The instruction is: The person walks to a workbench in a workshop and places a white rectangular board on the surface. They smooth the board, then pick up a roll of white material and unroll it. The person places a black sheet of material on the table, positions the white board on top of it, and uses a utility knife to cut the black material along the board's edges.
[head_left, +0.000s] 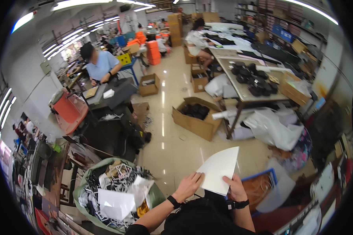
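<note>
Low in the middle, a cream sheet (217, 168), perhaps a small stack, is held up at a slant, with a curved left edge. My left hand (190, 183) pinches it at the lower left, fingertips on the near edge. My right hand (233, 187) grips its lower right with the thumb on the face and the other fingers mostly hidden behind. Both wrists wear dark bands. Just left of my arms stands a green sack (82, 184) full of scraps, with white sheets (113, 201) lying on top. A blue-rimmed bin (273, 176) is beside my right hand.
A tiled aisle (164, 125) runs ahead, with an open carton (188, 125) of black items on its right. A co-worker (100, 66) works at a left bench; another person (196, 43) sits at the long table (223, 62) on the right. Workbenches line the far left.
</note>
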{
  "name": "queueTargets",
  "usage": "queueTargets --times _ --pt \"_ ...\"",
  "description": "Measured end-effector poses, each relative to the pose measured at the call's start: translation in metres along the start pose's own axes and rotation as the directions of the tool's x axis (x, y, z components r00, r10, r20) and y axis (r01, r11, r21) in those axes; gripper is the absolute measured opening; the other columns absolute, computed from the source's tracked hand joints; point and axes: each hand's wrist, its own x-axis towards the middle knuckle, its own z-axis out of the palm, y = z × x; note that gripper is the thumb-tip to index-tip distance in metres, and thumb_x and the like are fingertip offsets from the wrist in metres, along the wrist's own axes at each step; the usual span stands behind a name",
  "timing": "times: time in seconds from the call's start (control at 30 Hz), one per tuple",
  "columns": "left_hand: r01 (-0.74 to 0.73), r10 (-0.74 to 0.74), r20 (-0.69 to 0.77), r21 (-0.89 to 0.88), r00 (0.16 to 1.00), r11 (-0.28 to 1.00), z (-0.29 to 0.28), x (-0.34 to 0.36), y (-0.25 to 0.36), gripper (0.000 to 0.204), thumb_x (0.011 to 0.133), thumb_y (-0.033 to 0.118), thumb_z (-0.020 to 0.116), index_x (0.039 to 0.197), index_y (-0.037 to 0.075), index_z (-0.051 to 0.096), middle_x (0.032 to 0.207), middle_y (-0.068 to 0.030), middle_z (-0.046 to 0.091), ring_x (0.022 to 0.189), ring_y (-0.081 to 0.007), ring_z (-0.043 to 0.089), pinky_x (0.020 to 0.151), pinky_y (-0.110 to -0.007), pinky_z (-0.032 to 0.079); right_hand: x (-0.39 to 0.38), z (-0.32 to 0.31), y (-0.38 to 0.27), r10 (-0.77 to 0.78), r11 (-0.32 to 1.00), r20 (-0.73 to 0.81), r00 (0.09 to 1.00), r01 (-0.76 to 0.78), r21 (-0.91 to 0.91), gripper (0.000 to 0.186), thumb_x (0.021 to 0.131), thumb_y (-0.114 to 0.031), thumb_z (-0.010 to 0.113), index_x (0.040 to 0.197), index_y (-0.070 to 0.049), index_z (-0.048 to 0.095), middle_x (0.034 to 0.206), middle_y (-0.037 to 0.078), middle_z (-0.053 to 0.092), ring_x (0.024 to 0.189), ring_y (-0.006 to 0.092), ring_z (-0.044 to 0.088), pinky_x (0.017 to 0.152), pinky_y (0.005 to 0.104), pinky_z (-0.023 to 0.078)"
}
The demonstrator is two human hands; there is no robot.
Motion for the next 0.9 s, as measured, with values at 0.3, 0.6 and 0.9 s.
queueTargets --times 0.3,0.6,0.9 --pt "0.526 -0.533 -0.349 -0.123 0.771 0.842 0.018 0.176 -0.212 0.03 0.068 -0.007 0.07 0.095 0.006 0.072 0.09 -0.0128 0.067 0.082 -0.0359 0.067 0.068 -0.045 0.055 0.326 0.087 -0.118 -0.057 0.992 0.512 0.857 -0.01 0.127 0.045 0.114 -0.036 0.057 0.137 0.003 0.061 0.13 0.013 0.071 0.112 0.022 0.069 0.1 0.0373 0.053" --pt "0.736 -0.676 -0.631 -0.237 0.379 0.634 -0.018 0.27 -0.412 0.023 0.077 -0.003 0.08 0.074 0.001 0.058 0.07 -0.0165 0.058 0.064 -0.0379 0.059 0.058 -0.044 0.043 0.614 0.154 -0.122 0.064 0.857 0.383 0.921 0.146 -0.494 0.057 0.097 -0.022 0.081 0.145 -0.002 0.057 0.137 0.011 0.066 0.118 0.0205 0.063 0.101 0.0353 0.052" --pt "0.519 -0.68 -0.498 -0.44 0.538 0.733 -0.049 0.352 -0.658 0.014 0.088 -0.004 0.079 0.1 0.001 0.075 0.089 -0.0183 0.075 0.075 -0.0352 0.071 0.072 -0.04 0.057 0.869 0.236 -0.086 -0.018 0.859 0.151 0.988 0.093 -0.504 0.083 0.091 -0.011 0.085 0.163 -0.009 0.044 0.162 0.012 0.049 0.137 0.0293 0.055 0.113 0.0415 0.049"
